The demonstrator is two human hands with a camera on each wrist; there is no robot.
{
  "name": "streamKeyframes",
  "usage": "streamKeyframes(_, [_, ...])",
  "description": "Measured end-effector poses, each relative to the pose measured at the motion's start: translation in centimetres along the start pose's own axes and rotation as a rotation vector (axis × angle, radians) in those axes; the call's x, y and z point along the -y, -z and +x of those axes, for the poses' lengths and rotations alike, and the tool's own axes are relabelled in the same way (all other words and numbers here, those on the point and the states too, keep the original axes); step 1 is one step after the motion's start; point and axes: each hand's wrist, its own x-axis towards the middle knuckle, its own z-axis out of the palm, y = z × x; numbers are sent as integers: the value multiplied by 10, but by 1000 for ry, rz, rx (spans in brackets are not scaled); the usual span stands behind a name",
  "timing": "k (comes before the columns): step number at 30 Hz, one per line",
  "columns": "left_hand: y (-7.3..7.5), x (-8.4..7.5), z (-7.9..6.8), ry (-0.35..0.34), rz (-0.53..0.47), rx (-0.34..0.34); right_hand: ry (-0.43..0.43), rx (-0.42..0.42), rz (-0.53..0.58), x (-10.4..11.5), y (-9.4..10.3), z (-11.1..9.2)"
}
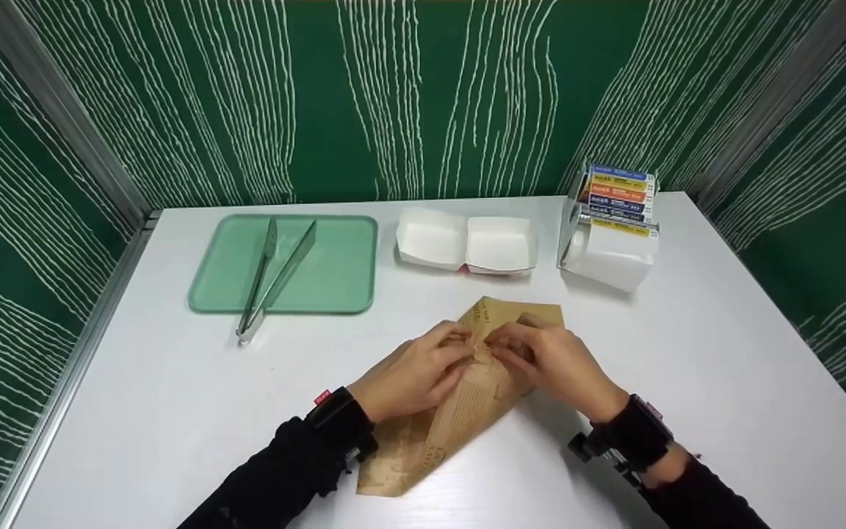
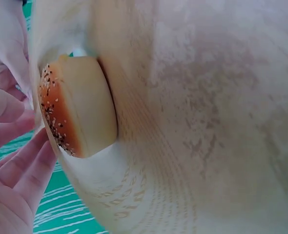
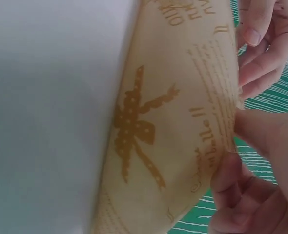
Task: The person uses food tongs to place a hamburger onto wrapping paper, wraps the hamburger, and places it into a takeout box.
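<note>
A sheet of brown printed wrapping paper (image 1: 471, 404) lies folded at an angle under both hands. My left hand (image 1: 416, 375) holds its upper fold from the left, fingers bent at the crease. Opposite it, my right hand (image 1: 551, 360) pinches the same fold between thumb and fingers; the right wrist view shows this pinch at the edge of the paper (image 3: 168, 112). Inside the paper sits a sesame-topped burger bun (image 2: 80, 107), visible in the left wrist view on its side and hidden from above by the folds.
On the white table (image 1: 173, 411), a green tray (image 1: 210, 286) stands at the back left with metal tongs (image 1: 283, 272) across it. An open white paper box (image 1: 467, 242) is behind the wrapping. A rack of colourful small boxes (image 1: 617, 195) stands back right.
</note>
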Motion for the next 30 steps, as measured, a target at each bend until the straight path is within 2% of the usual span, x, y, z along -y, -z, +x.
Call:
streamKeyframes(5, [0, -1, 0, -25, 82, -4, -3, -14, -52, 2, -1, -2])
streamKeyframes(11, [1, -2, -1, -8, 200, -6, -9, -21, -65, 4, -1, -3])
streamKeyframes(15, [-2, -2, 0, -28, 210, -4, -36, -8, -18, 4, 0, -4])
streamKeyframes(24, [-4, -3, 3, -38, 188, 62, -101, 30, 95, -1, 5, 0])
streamKeyframes(30, [-3, -5, 4, -12, 172, 98, -237, 22, 148, -24, 18, 9])
